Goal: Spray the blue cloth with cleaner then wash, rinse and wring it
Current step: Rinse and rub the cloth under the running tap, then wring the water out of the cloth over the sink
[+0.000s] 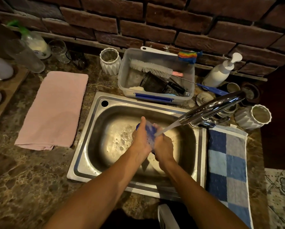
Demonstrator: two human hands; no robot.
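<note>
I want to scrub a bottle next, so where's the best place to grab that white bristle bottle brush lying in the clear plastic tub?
Probably by its pink handle end, coming from the right and above. The white bristle bottle brush lies across the clear plastic tub, bristles toward the left, and the bare handle pokes out on the right.

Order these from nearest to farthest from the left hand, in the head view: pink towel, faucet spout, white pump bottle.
From the left hand:
1. Faucet spout, to the right, over the sink.
2. Pink towel, left on the counter.
3. White pump bottle, back right by the brick wall.
</note>
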